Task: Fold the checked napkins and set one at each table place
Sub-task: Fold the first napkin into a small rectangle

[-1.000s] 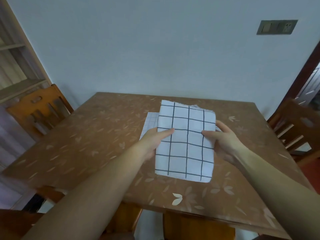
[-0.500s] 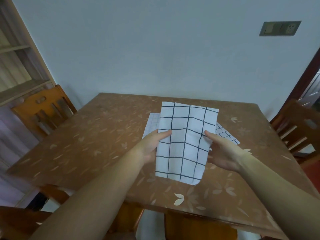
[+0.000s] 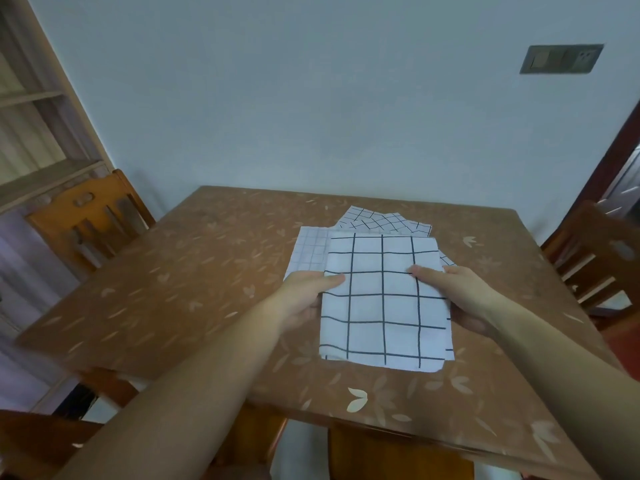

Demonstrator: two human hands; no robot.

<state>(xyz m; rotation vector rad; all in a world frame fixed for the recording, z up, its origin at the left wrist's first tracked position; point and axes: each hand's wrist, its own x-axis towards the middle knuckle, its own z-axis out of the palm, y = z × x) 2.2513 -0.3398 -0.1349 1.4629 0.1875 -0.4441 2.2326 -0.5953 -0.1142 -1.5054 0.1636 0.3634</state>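
Note:
A folded white napkin with a wide black check (image 3: 384, 299) is held flat over the near middle of the brown table (image 3: 194, 271). My left hand (image 3: 304, 299) pinches its left edge, thumb on top and fingers underneath. My right hand (image 3: 457, 296) pinches its right edge the same way. Behind it on the table lie a fine-checked white napkin (image 3: 310, 252) and another black-checked napkin (image 3: 384, 221), both partly hidden by the held one.
A wooden chair (image 3: 93, 216) stands at the table's left side and another chair (image 3: 602, 261) at the right. A third chair back (image 3: 398, 459) shows under the near edge. A shelf unit (image 3: 31, 133) fills the left wall, and the far table edge meets the wall.
The held napkin has gone from tilted up and slightly sagging to lying flatter and lower over the table. Both hands keep their hold. The napkin at the back has come into sight.

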